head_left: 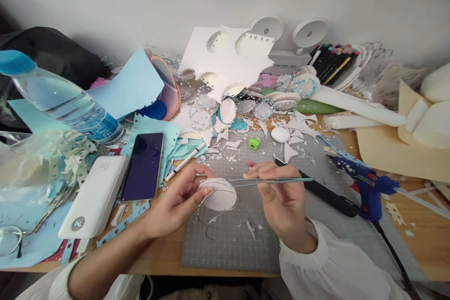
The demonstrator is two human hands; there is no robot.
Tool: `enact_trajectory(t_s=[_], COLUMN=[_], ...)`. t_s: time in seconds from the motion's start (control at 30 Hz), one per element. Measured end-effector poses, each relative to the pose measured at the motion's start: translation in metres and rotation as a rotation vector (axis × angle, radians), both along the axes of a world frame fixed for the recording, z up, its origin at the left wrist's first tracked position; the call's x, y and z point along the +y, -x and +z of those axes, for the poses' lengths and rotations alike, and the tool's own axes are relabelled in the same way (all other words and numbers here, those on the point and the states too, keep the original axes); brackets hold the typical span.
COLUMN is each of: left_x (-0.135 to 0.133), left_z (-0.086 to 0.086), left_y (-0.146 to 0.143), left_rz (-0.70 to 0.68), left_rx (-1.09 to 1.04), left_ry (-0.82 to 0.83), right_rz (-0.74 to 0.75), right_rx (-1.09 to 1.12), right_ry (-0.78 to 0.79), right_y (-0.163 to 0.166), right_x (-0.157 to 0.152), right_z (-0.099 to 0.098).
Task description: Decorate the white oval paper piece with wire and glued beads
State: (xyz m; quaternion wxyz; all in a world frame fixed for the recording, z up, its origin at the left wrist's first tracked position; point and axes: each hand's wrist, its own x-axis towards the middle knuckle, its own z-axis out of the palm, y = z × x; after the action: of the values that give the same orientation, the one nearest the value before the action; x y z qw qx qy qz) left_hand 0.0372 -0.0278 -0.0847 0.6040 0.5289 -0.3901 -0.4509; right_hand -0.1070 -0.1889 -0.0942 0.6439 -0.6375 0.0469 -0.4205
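My left hand (188, 193) grips the left edge of a white round disc (221, 198), thumb on top and fingers curled behind. A thin wire (248, 218) loops around and below the disc. In my right hand (281, 192) is a pair of slim teal tweezers (281, 180), pinched between thumb and fingers. The tweezer tips point left and reach the disc's upper right rim, where a small light-blue bit shows. Whether the tips hold that bit I cannot tell. Both hands are above the grey cutting mat (204, 248).
A blue glue gun (369, 187) and a black-handled tool (330, 197) lie at right. A phone (143, 166), white power bank (94, 197) and water bottle (66, 98) are at left. Behind lie a green sharpener (253, 143), paper scraps and several decorated discs (263, 108).
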Motion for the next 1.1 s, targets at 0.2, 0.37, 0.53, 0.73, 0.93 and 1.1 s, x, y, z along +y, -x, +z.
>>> enact_trajectory(t_s=[0.2,0.37,0.53,0.73,0.93,1.1], left_x=[0.001,0.001,0.002,0.0,-0.002,-0.007], left_z=[-0.002,-0.004,-0.002,-0.002,-0.003,-0.006], left_y=[0.0,-0.002,-0.002,0.0,-0.003,-0.008], left_rz=[-0.01,-0.018,-0.029,-0.043,0.054,0.16], left_rx=[-0.008,-0.059,-0.091,-0.055,-0.077,-0.336], left_ry=[0.0,-0.009,-0.024,0.011,-0.045,-0.141], right_rz=[0.002,0.001,0.021,0.003,-0.036,-0.21], right_rx=[0.036,0.067,0.107,0.154,0.158,0.12], right_ry=[0.004,-0.038,-0.117,-0.167,-0.29,-0.299], right_y=[0.0,-0.001,0.0,0.0,-0.004,-0.009], right_x=[0.001,0.001,-0.001,-0.001,-0.008,-0.022], right_z=[0.001,0.0,-0.003,-0.005,0.0,0.002])
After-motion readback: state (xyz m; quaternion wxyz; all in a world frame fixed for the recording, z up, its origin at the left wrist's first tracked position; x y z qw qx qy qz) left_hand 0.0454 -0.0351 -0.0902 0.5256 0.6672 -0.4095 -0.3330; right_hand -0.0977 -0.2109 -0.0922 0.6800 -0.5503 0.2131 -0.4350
